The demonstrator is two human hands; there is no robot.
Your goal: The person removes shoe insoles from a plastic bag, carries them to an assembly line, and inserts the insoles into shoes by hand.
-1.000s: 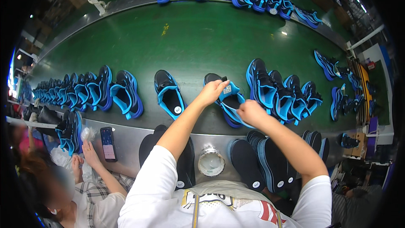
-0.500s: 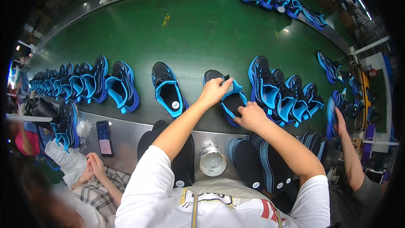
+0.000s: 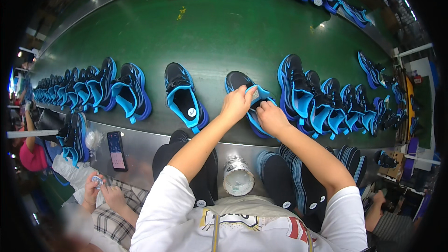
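Observation:
A black and blue sneaker (image 3: 239, 79) lies on the green belt before me, toe pointing away. My left hand (image 3: 236, 105) is closed on its tongue, pulling the light-blue lining back. My right hand (image 3: 271, 117) is closed at the shoe's opening, knuckles up; its fingertips are hidden inside, so what they grip, if anything, cannot be made out. Left of them stands another sneaker (image 3: 179, 77), its dark insole (image 3: 186, 102) bearing a round white sticker. Black insoles (image 3: 276, 179) with blue-striped edges are stacked near my body on the right, and more dark insoles (image 3: 203, 177) lie on the left.
Rows of matching sneakers stand left (image 3: 107, 84) and right (image 3: 291, 79) on the green belt (image 3: 210, 28), with more along its far edge. On the metal ledge are a clear-walled tub (image 3: 238, 179) and a phone (image 3: 116, 151). Co-workers' hands (image 3: 112, 197) show at the lower left and right.
My right hand has moved forward and deeper into the shoe's opening. The co-worker at right has lowered a hand from a shoe; the one at left now holds a small round thing.

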